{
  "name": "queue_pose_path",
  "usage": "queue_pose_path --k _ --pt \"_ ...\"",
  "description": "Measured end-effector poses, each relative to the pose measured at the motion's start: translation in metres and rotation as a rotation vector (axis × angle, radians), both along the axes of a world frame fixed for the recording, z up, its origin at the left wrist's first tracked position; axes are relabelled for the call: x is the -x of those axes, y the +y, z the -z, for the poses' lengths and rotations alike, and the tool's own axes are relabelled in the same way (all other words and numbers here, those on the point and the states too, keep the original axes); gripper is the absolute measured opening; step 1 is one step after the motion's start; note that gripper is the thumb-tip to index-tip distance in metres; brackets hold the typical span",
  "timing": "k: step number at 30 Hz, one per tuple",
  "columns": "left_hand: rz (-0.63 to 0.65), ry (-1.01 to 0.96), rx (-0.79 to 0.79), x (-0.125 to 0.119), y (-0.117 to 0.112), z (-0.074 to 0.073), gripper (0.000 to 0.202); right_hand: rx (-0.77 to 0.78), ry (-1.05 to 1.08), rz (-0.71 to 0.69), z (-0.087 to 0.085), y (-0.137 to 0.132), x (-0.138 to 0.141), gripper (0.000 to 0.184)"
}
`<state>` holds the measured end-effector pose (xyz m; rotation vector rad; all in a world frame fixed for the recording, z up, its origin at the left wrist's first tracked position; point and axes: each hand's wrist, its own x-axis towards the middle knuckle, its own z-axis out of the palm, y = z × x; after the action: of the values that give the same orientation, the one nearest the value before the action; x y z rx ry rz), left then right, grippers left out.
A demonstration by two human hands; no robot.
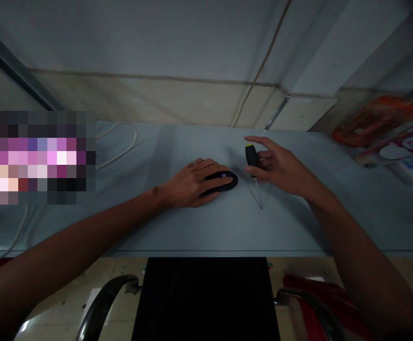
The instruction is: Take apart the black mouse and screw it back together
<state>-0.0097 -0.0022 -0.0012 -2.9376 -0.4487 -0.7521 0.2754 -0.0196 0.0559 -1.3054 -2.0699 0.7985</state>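
A black computer mouse (232,182) sits on the grey table (199,232), its nose toward the right. Over it lies my left hand (195,184), fingers draped across its top and thumb along the near side. Just to the right, my right hand (277,166) grips a screwdriver (251,155) by its black handle with a yellow end. Its thin metal shaft slants downward, the tip pointing toward the table's near edge. Whether the tip touches the tabletop I cannot tell. My right index finger stretches out past the handle's end.
White cables (130,147) curl at the left beside a pixelated patch. Packaged goods in an orange wrapper (376,123) stand at the far right. A tiled wall (149,99) borders the table's back. A black chair seat (206,298) with metal armrests (103,303) is below the near edge.
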Motion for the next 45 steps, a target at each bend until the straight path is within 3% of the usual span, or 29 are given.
queue_pose_path --k 5,7,10,17,23,38,42,45 --pt "0.041 -0.018 -0.002 0.0 0.0 0.002 0.045 -0.386 0.365 0.293 -0.007 -0.012 0.019 0.067" --pt "0.059 -0.032 -0.006 0.0 0.001 0.002 0.046 -0.523 0.415 0.303 -0.006 -0.012 0.021 0.063" --pt "0.076 -0.044 -0.015 -0.001 0.001 0.002 0.045 -0.652 0.519 0.211 0.001 -0.004 0.02 0.068" --pt "0.077 -0.053 -0.048 -0.001 0.001 0.002 0.045 -0.598 0.605 0.077 0.009 0.004 0.02 0.071" --pt "0.087 -0.056 -0.046 -0.001 0.001 0.002 0.045 -0.67 0.595 0.047 0.007 0.002 0.022 0.072" --pt "0.117 -0.072 -0.024 -0.004 0.003 0.002 0.042 -0.859 0.473 0.065 0.003 -0.004 0.024 0.087" --pt "0.125 -0.085 -0.03 -0.004 0.003 0.002 0.042 -0.968 0.457 0.068 0.004 -0.002 0.023 0.092" --pt "0.111 -0.066 -0.032 -0.004 0.003 0.001 0.041 -0.942 0.46 0.094 0.004 -0.004 0.025 0.09"
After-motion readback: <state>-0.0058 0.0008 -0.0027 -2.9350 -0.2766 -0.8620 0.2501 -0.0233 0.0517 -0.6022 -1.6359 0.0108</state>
